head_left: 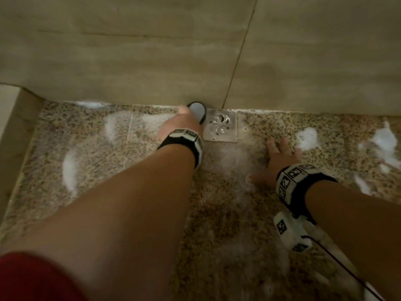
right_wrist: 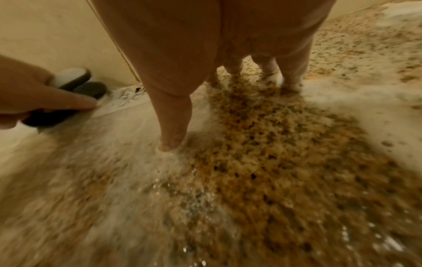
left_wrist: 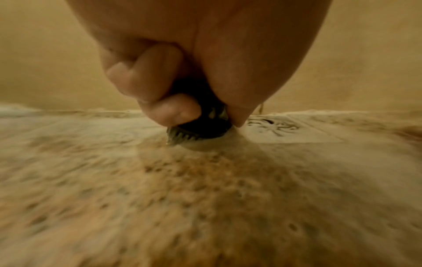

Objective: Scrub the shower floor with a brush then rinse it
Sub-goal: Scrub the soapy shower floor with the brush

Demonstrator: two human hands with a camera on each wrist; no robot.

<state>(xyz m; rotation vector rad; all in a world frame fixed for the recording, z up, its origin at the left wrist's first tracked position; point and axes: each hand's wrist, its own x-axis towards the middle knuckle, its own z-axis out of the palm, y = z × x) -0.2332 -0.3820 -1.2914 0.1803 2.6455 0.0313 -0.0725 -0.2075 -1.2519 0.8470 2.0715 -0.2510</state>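
A black round scrubbing brush with a pale top (head_left: pixel 197 111) is gripped by the left hand (head_left: pixel 181 124), whose fingers (left_wrist: pixel 160 84) are curled round it. Its bristles are pressed on the wet speckled granite shower floor (head_left: pixel 91 153), at the foot of the beige tiled wall (head_left: pixel 130 51) and just left of the square metal drain cover (head_left: pixel 221 126). The right hand (head_left: pixel 275 161) is laid on the floor with fingers (right_wrist: pixel 173 115) spread and straight, nothing being held. White foam patches (head_left: pixel 307 137) are scattered over the floor.
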